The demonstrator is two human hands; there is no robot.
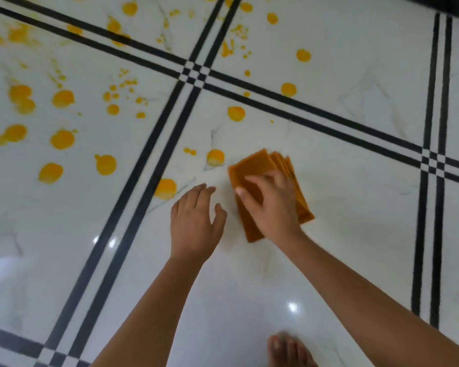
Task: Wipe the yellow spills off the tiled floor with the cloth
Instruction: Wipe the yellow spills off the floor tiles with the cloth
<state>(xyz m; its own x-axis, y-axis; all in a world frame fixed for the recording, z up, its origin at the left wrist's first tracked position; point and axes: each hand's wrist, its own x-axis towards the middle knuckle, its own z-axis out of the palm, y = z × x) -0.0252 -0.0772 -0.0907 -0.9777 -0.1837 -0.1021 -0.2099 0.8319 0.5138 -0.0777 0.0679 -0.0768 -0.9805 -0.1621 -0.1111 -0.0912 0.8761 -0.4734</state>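
The fingers (255, 178) of the right hand (272, 205) are laid flat, slightly spread, on one folded orange cloth (255, 162), which is pressed to the white tiled floor (342, 207). The left hand (194, 221) is held just beside it, fingers loosely apart, with nothing grasped. Two yellow spills (215, 157) lie nearest, and dozens more are scattered beyond. One bare foot (289, 350) is seen.

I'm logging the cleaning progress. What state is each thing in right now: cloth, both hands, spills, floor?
cloth: folded, lying on the floor under the right hand.
right hand: pressing down on the cloth.
left hand: open, holding nothing, left of the cloth.
yellow spills: many unwiped, the nearest just beyond the left hand.
tiled floor: glossy, spotted on the left and far tiles.
bare foot: on the floor at the bottom edge.
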